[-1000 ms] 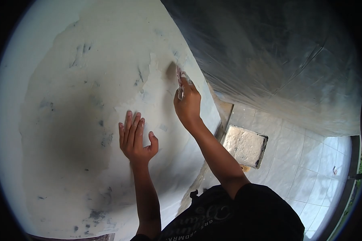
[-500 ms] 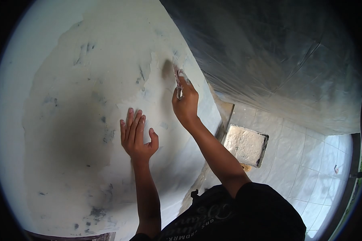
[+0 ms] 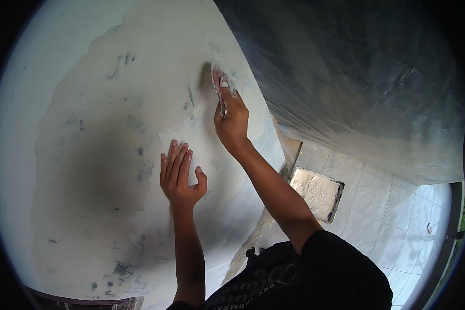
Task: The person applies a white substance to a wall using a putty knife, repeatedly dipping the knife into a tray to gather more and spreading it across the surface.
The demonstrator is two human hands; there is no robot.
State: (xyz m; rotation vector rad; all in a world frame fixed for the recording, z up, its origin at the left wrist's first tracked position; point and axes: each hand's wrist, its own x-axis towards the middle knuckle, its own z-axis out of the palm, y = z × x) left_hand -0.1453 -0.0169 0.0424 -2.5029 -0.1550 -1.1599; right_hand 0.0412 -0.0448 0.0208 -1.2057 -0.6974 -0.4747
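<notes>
My right hand (image 3: 232, 119) is closed around a putty knife (image 3: 218, 85) smeared with white paste. Its blade lies against the patchy pale wall (image 3: 103, 170), near the wall's right edge. Lower and to the left, my left hand (image 3: 180, 175) rests flat on the same wall, fingers stretched upward and thumb apart, holding nothing. White smears show on some fingertips. Around both hands the coating is uneven, with dark bluish marks showing through.
A square tray (image 3: 339, 199) of white paste sits on the tiled floor (image 3: 364, 222), behind my right forearm. Plastic sheeting (image 3: 356, 77) hangs at the right of the wall. A dark-framed opening (image 3: 82, 304) borders the wall at the bottom left.
My right hand has moved up and slightly left with the putty knife, whose broad side now shows more. My left hand stays on the wall while the view has shifted a little.
</notes>
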